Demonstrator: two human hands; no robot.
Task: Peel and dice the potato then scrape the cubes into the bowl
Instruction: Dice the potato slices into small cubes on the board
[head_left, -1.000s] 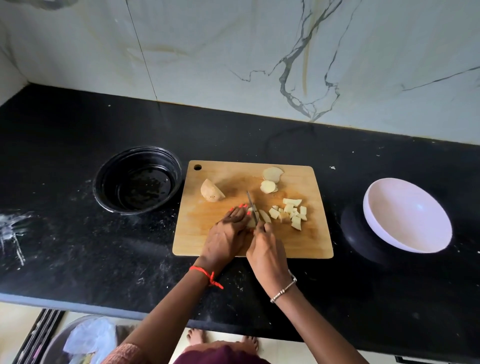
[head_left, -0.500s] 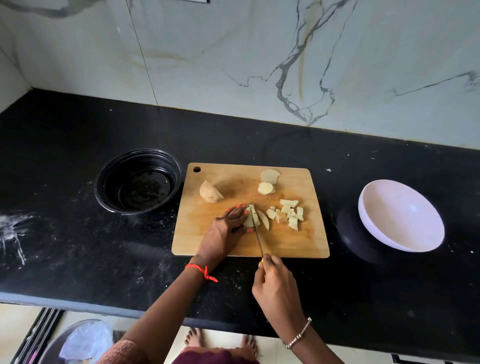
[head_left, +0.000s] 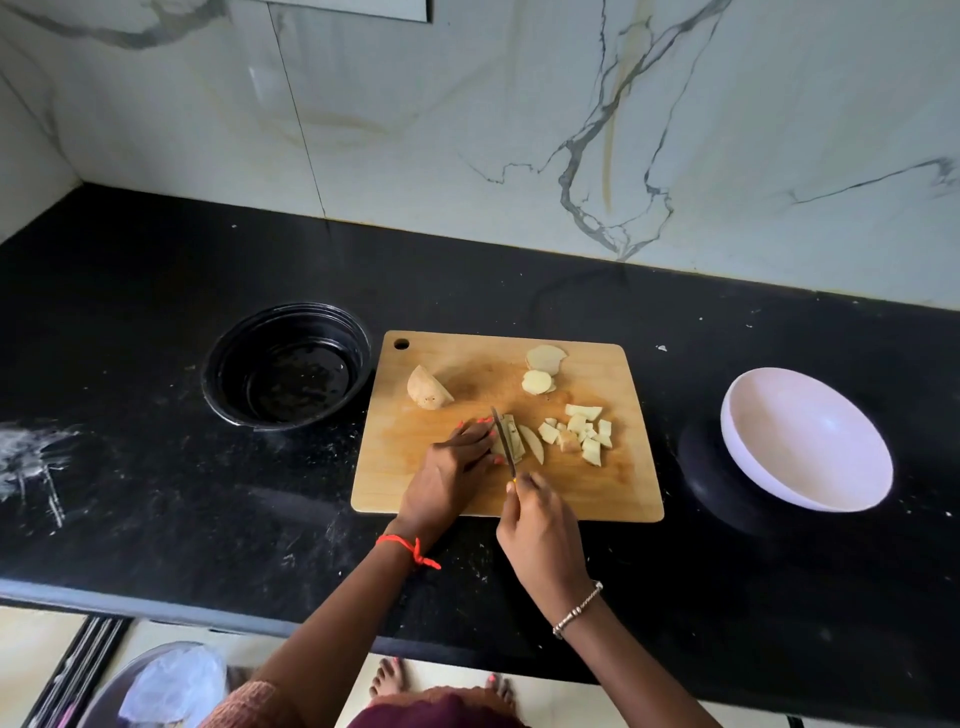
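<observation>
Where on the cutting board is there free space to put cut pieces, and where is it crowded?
Free on the cutting board: the near right corner, below the cubes; the far strip between potato chunk and slices. Crowded: the middle, where left hand, knife and right hand meet.

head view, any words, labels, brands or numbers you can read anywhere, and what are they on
None: no readable text shows anywhere in this view.
Board, knife, potato, black bowl, white bowl: no label, brand or number shows.
Wall: marble veins only.
Counter: white smears, not letters.
</observation>
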